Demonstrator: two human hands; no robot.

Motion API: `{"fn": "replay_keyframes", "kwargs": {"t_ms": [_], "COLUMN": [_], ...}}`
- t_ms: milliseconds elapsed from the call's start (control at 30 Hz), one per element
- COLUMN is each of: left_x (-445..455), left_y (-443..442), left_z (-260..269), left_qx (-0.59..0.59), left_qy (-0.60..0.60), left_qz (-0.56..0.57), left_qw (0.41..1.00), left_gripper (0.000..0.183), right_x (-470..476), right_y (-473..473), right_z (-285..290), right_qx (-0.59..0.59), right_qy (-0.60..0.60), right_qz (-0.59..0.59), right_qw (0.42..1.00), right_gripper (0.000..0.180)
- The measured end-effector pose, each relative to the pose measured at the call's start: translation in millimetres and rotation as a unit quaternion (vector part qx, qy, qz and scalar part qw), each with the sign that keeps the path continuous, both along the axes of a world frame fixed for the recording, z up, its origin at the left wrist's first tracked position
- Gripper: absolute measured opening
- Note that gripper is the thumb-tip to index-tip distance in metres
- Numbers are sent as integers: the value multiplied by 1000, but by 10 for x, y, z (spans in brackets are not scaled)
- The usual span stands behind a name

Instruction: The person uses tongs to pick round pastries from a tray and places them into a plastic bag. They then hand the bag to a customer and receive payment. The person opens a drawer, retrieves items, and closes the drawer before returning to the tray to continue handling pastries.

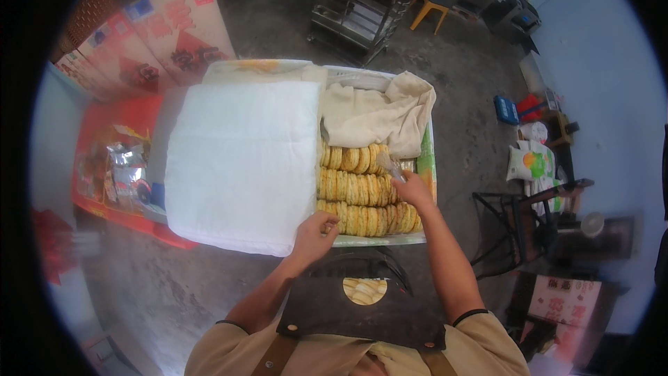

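Note:
My right hand [415, 189] grips a pair of translucent tongs [391, 166], whose tips rest at the right end of the rear row of pastries. Round, flat golden pastries [357, 185] stand on edge in three packed rows inside a wide box [429, 154] with a green and white rim. My left hand [315, 232] hovers by the left end of the front row, fingers loosely curled with a gap at the thumb. A beige cloth [376, 112] lies bunched over the far part of the box. Thick white folded padding [245, 167] covers the left part.
Printed cartons [177, 31] stand at the far left beside a red box [115, 167]. A metal tray rack [355, 10] and a yellow stool [430, 10] are beyond. On the right are a dark folding chair [522, 224], printed sacks [535, 162] and a blue wall [610, 115].

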State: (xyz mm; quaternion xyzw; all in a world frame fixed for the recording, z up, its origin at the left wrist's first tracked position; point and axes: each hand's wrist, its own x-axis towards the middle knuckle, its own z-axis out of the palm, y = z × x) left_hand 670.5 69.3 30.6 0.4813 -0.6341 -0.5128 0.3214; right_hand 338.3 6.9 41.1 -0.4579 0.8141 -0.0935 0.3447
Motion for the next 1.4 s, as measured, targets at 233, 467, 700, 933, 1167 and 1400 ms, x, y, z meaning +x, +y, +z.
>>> {"fn": "replay_keyframes", "kwargs": {"t_ms": [233, 467, 700, 933, 1167, 1400], "left_x": [27, 33, 31, 64, 144, -88], "left_y": [-5, 24, 14, 37, 46, 68], "left_z": [7, -26, -57, -166, -239, -160], "left_qx": [-18, -5, -11, 33, 108, 123], "left_qy": [-19, -8, -11, 11, 89, 92], "left_qz": [4, 10, 5, 66, 79, 22], "left_qw": [1000, 1000, 1000, 997, 987, 988], "left_gripper": [20, 20, 19, 15, 16, 18], "right_x": [-127, -226, -30, 41, -277, -563], "right_y": [-21, -65, -15, -222, 144, 675], "right_z": [-143, -233, 11, -1, 379, 476], "right_qx": [1, 20, 22, 46, -66, -17], "right_qy": [31, -47, 66, 69, 103, 214], "right_qz": [-6, -56, 14, 20, -35, -5], "right_qw": [1000, 997, 997, 996, 992, 977], "right_gripper": [72, 76, 66, 56, 58, 45]}}
